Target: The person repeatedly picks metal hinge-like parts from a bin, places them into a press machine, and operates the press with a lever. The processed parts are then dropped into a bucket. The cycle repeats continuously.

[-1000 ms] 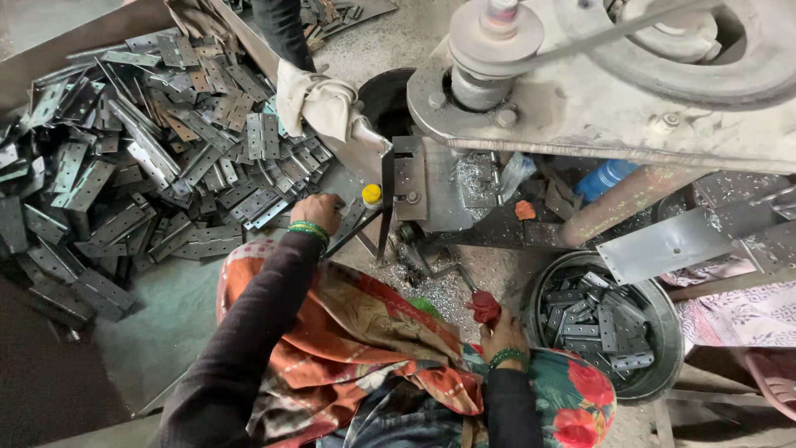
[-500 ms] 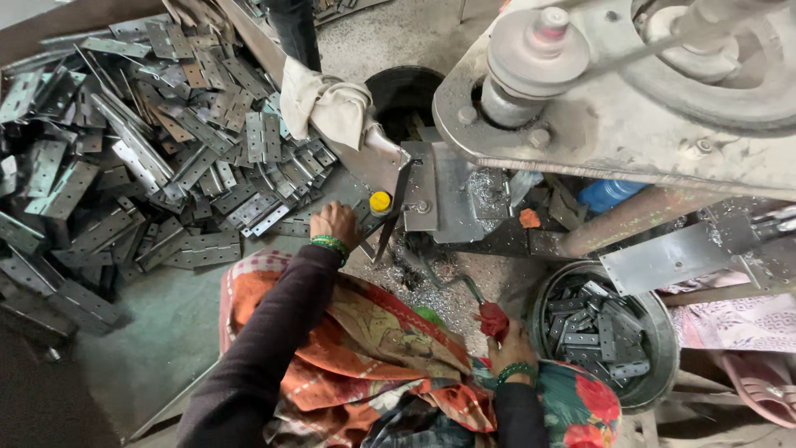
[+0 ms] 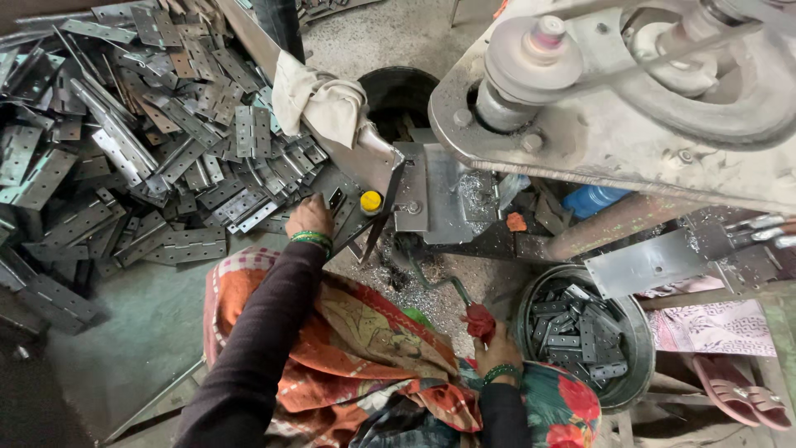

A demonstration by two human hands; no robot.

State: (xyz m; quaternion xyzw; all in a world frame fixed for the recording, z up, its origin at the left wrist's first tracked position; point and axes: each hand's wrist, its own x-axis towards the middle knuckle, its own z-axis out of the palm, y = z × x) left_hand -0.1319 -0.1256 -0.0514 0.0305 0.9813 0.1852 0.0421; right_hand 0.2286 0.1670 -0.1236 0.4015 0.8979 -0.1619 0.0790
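- Left hand point(image 3: 308, 217) reaches into the hinge pile point(image 3: 166, 158) at far left, fingers on a hinge point(image 3: 336, 199); closure cannot be told.
- Right hand point(image 3: 497, 353), near, clasps the red-wrapped lever handle point(image 3: 479, 319) beside the round bin point(image 3: 622, 390).

Left hand point(image 3: 308, 216) touches a hinge point(image 3: 337, 199) — right hand point(image 3: 496, 353) grips a red-wrapped lever point(image 3: 479, 320).

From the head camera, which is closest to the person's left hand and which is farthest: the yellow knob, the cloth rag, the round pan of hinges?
From the left hand:
1. Yellow knob, just to its right on the machine.
2. Cloth rag, above it, draped over the slanted metal chute.
3. Round pan of hinges, far right and lower, nearer the right hand.
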